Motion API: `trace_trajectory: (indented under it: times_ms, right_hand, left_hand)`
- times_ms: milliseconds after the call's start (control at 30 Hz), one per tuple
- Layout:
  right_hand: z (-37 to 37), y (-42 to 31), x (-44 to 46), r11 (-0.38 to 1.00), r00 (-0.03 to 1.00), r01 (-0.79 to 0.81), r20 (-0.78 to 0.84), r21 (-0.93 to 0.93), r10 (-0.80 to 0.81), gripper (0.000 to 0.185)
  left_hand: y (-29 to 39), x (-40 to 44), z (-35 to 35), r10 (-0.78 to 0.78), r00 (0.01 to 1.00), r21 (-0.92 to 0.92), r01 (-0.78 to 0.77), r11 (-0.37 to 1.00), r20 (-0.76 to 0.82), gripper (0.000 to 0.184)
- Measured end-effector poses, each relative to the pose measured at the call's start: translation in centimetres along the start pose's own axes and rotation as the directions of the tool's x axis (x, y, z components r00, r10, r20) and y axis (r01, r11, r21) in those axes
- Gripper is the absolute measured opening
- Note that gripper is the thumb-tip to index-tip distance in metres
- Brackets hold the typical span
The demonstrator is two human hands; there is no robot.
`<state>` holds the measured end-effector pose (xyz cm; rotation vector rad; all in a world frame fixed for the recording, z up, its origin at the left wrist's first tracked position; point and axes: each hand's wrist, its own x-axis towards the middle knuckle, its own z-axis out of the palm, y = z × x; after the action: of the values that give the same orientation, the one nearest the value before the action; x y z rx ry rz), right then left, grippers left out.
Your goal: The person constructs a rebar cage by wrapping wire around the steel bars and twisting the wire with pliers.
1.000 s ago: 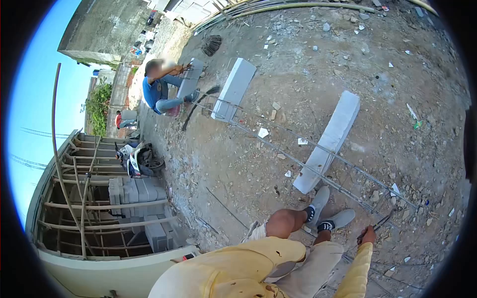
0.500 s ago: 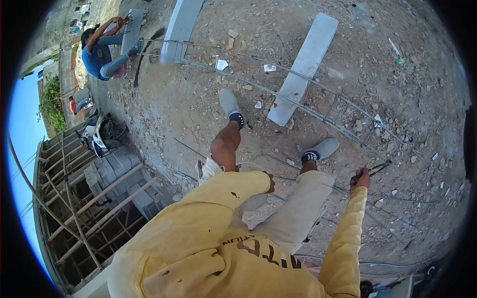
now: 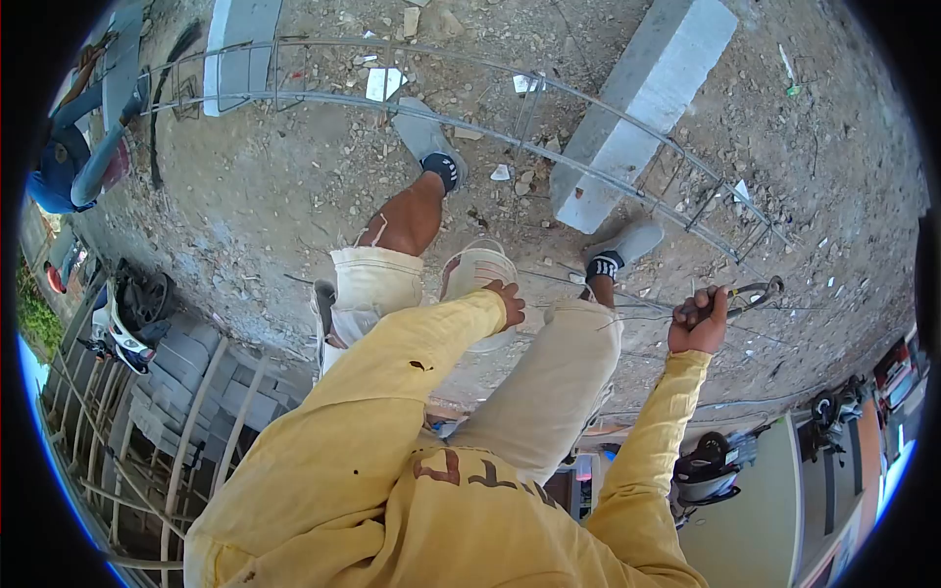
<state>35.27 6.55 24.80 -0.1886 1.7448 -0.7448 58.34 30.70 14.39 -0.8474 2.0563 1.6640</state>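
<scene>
Gripping the pincers (image 3: pixel 757 294) by their handles as in both earlier frames, the right hand (image 3: pixel 700 318) now has the tool's head near the end of the rebar frame (image 3: pixel 586 188), which lies across pale blocks (image 3: pixel 652 108) on the ground. The left hand (image 3: pixel 512 306), half a second ago beyond a mostly hidden bucket (image 3: pixel 478 265), now shows at that bucket between the legs, fingers curled, though whether it grips cannot be told. The feet, close together a second ago, stand well apart.
</scene>
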Motion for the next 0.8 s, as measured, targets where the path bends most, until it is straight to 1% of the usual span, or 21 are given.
trace_trajectory:
  times_ms: [67,167,267,333,400,467,567,600,700,800]
  right_hand:
    - [4.4,1.0,-1.8,1.0,0.998,0.015,0.063,0.027,-0.016,0.022]
    - [9.1,1.6,-2.4,1.0,0.993,0.029,0.116,-0.009,-0.028,0.023]
    - [12.3,1.4,-1.9,0.991,0.977,0.13,0.173,-0.025,-0.124,0.024]
    - [14.0,1.2,0.9,0.977,0.944,0.21,0.257,0.018,-0.208,0.024]
    - [14.7,1.3,2.9,0.964,0.92,0.26,0.288,0.054,-0.264,0.023]
    - [14.2,1.8,4.0,0.955,0.911,0.29,0.29,0.056,-0.294,0.023]
    - [12.1,3.5,4.9,0.964,0.93,0.242,0.257,0.113,-0.264,0.023]
    - [11.1,4.0,5.1,0.968,0.932,0.209,0.272,0.14,-0.24,0.023]
    - [8.8,5.4,5.0,0.977,0.975,0.143,0.149,0.158,-0.166,0.024]
    - [7.0,6.5,5.8,0.975,0.985,0.12,0.102,0.185,-0.141,0.023]
  left_hand:
    - [-1.5,-0.5,1.3,0.012,0.999,0.022,-0.011,1.0,-0.041,0.025]
    - [-3.2,-0.9,2.2,0.017,0.997,0.038,-0.014,0.999,-0.072,0.023]
    - [-5.0,-0.5,2.6,0.023,0.997,0.061,-0.019,0.998,-0.072,0.022]
    - [-6.9,1.3,3.2,0.045,0.999,0.118,-0.044,0.992,-0.004,0.023]
    - [-8.0,1.9,4.1,0.085,0.994,0.164,-0.096,0.982,0.072,0.023]
    - [-7.8,2.3,5.0,0.146,0.981,0.181,-0.169,0.969,0.131,0.023]
    - [-6.6,2.3,5.0,0.241,0.965,0.187,-0.258,0.948,0.108,0.02]
    - [-5.9,2.1,4.7,0.28,0.957,0.188,-0.29,0.938,0.082,0.019]
    - [-2.7,2.5,3.5,0.399,0.917,0.188,-0.39,0.902,-0.015,0.016]
    - [-1.2,3.3,3.4,0.498,0.86,0.17,-0.477,0.862,-0.11,0.014]
